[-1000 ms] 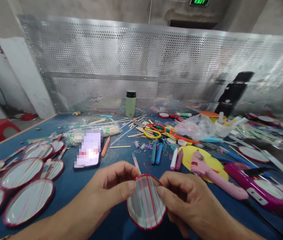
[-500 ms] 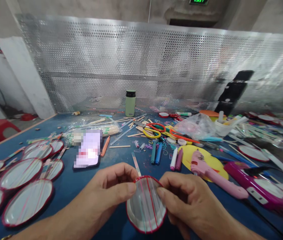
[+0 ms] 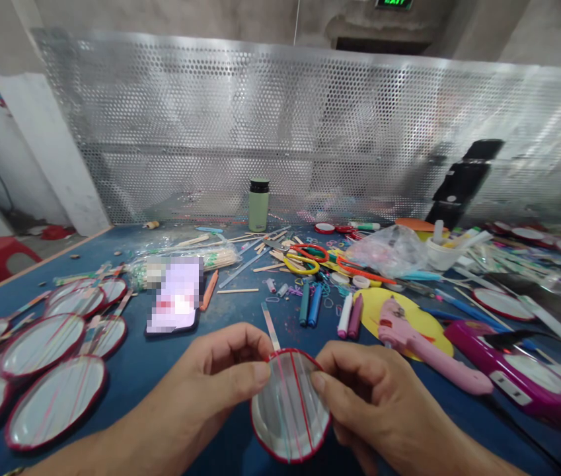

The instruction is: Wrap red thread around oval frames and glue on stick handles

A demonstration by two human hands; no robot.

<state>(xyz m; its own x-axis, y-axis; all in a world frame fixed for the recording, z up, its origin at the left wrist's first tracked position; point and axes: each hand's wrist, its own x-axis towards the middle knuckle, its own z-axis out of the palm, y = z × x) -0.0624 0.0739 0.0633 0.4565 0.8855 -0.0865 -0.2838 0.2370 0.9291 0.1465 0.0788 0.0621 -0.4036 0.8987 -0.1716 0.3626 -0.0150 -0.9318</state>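
Note:
Between my hands is a small round plate point(image 3: 287, 410) with a white-grey face and a red rim. Thin coloured bands, one of them bright red, run across its face. A flat stick point(image 3: 270, 327) juts from its far edge. My left hand point(image 3: 233, 367) pinches the upper left rim between thumb and fingers. At the upper right rim, my right hand point(image 3: 357, 387) grips with its thumb on the face and its other fingers curled behind. Several similar red-rimmed plates point(image 3: 57, 400) lie at the left, some with sticks attached.
Left of centre lie a phone point(image 3: 175, 297) and an orange marker point(image 3: 209, 289). Beyond are scissors point(image 3: 304, 259), loose sticks and a green bottle point(image 3: 259, 206). To the right are markers point(image 3: 349, 316), a pink glue gun point(image 3: 429, 354) on yellow material and a purple device point(image 3: 513, 370). A perforated metal screen point(image 3: 240, 125) stands behind.

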